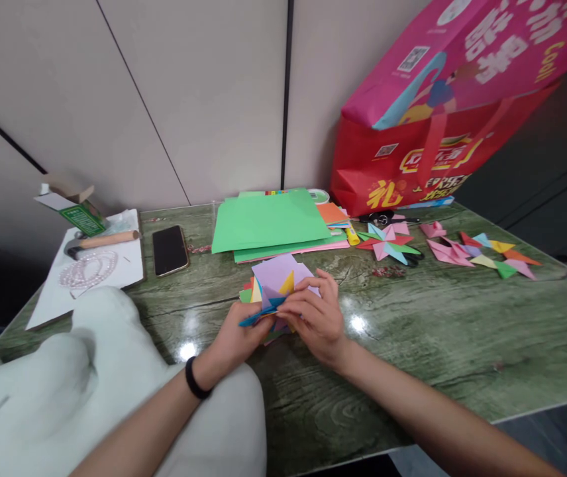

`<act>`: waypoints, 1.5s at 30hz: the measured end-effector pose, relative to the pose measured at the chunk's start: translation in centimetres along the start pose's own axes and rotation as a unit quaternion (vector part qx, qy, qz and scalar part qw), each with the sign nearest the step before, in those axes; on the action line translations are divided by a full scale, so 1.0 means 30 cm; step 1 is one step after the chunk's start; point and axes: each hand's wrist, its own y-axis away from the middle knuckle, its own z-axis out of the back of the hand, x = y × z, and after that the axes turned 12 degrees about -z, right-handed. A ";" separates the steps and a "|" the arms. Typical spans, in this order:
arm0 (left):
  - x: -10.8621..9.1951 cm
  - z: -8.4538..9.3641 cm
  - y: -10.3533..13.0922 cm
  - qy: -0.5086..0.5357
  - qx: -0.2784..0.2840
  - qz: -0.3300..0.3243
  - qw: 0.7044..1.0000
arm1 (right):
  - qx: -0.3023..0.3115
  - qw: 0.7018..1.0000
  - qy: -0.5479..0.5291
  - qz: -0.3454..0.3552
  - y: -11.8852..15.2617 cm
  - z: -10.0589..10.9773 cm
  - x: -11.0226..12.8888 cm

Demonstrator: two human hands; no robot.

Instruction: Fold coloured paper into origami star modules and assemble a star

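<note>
Blue folded paper (251,319) is held above the table (452,331), in front of the stack of green sheets (271,222). The left hand (238,331), its wrist in a black band (195,379), has a narrow grip on it, pinching it between thumb and fingers; the right hand (318,321) closes its grip on the other end. Some of the folds are hidden by the fingers. Purple paper (271,270) and small coloured pieces lie just beyond and beneath the hands. Right of the stack are a yellow glue stick (352,234), a many-coloured paper star (387,242) and an arc of folded pieces (507,268), with a red bag (367,162) behind. To the left lie a phone (170,252) and a white sheet (127,265) bearing a hammer (109,240) and pink beads (89,270). A pale plush shape (114,397) fills the near left
</note>
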 end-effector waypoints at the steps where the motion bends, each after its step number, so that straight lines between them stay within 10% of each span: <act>1: 0.000 0.000 0.000 -0.004 0.002 -0.002 1.000 | 0.008 1.000 -0.002 -0.001 -0.003 0.000 -0.002; 17: 0.007 -0.001 0.009 0.017 0.036 0.026 0.999 | 0.039 0.989 -0.031 -0.139 -0.011 -0.007 0.009; 27: -0.008 0.004 0.004 0.058 0.022 0.087 0.994 | 0.101 0.860 -0.326 -0.379 -0.024 -0.021 -0.048; 36: -0.010 0.004 -0.007 0.121 0.045 0.131 0.983 | 0.076 0.883 -0.273 -0.373 -0.020 -0.008 0.009; 45: -0.010 0.002 0.000 0.171 0.046 0.158 0.971 | 0.167 0.825 -0.315 -0.439 -0.033 0.004 0.007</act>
